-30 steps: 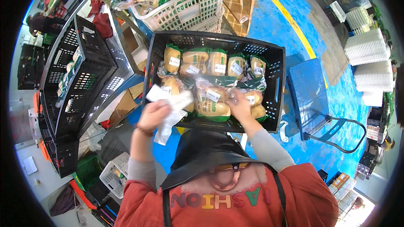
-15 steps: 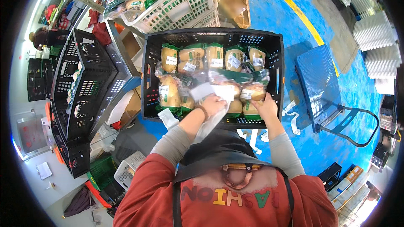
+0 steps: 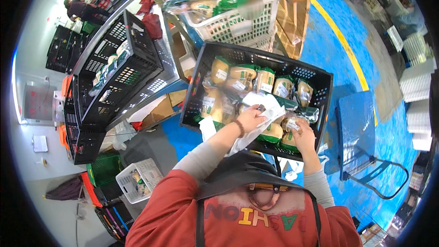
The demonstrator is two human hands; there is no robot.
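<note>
A black crate in front of me holds rows of tan produce in clear and green bags, many with white labels on them. My left hand is closed on a strip of white label paper, which trails down toward the crate's near side. Close to the near right corner, my right hand has its fingers curled on a bagged piece of produce with a white label. Both hands and the paper partly hide the near row.
Beyond the crate stands a white basket heaped with bagged produce, beside a wooden crate. Black crates rest on a metal table at left. A blue trolley stands at right. Paper scraps lie below the crate. Another person is far left.
The view has turned, so the crate appears tilted and farther right. My left hand still holds the label paper. My right hand stays at the bagged produce near the crate's right end.
</note>
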